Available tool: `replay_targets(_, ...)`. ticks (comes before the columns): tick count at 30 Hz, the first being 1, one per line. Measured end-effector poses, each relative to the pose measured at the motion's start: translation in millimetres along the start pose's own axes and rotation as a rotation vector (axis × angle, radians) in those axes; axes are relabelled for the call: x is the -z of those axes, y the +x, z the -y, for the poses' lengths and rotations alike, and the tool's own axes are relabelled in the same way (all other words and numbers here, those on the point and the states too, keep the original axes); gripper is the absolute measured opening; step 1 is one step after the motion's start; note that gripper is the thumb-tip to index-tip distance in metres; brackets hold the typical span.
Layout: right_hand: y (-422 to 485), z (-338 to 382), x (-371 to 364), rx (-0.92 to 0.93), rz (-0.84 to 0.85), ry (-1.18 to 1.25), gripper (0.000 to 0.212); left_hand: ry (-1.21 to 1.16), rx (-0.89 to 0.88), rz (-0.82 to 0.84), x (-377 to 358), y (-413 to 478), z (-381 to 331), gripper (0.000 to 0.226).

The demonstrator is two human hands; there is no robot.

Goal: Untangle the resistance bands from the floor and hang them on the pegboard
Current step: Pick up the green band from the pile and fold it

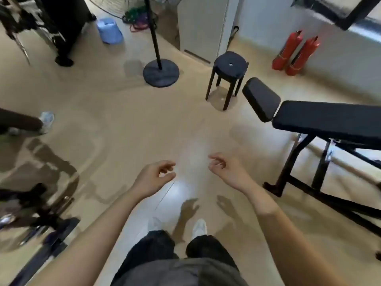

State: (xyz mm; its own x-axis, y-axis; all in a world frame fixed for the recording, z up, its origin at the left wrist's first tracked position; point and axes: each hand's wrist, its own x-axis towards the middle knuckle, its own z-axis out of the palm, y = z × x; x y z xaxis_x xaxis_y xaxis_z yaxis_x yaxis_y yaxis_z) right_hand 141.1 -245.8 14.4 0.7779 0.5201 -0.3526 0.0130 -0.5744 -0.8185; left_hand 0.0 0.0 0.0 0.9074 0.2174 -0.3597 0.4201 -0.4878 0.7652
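Note:
A tangled heap of resistance bands (137,17), green, purple and red, lies on the floor far ahead, behind a black pole. My left hand (153,177) and my right hand (223,169) are held out in front of me at waist height, a short gap between them. Both have loosely curled fingers and hold nothing. They are far from the bands. No pegboard is in view.
A black pole stand (160,73) rises between me and the bands. A black stool (228,71) and a workout bench (321,124) stand to the right, two red extinguishers (294,54) by the wall. A blue bucket (109,30) sits far left. Another person's shoe (46,120) shows at left.

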Motion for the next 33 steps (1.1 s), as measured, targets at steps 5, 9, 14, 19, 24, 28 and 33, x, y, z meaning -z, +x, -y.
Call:
replay_targets(5,8.2,-22.0,-61.8,-0.175,0.250,-0.144,0.034,-0.042,0.217,0.027,-15.2,-43.5,64.5,0.035)
replay_targets(9,31.2,-13.0,-100.2,-0.224,0.291,-0.207,0.040,-0.034,0.291,0.033,5.1,-35.3,94.0,0.029)
replay_targets(14,86.4,28.4,-136.6,-0.230,0.280,-0.296,0.045,-0.043,0.265,0.031,66.1,26.2,119.3,0.027)
replay_targets(19,153.7,84.7,-153.3,-0.212,0.260,-0.294,0.044,0.029,0.219,0.024,139.1,91.3,131.0,0.029)
replay_targets(24,233.7,135.7,-162.5,-0.144,0.209,-0.311,0.042,0.036,0.195,-0.026,207.2,147.8,138.9,0.027)
replay_targets(28,308.7,165.2,-169.1,-0.114,0.238,-0.342,0.042,0.052,0.224,-0.009,258.4,200.2,148.0,0.033)
replay_targets(33,425.2,206.8,-173.7,-0.085,0.292,-0.358,0.043,0.005,0.301,-0.047,330.3,279.8,159.2,0.038)
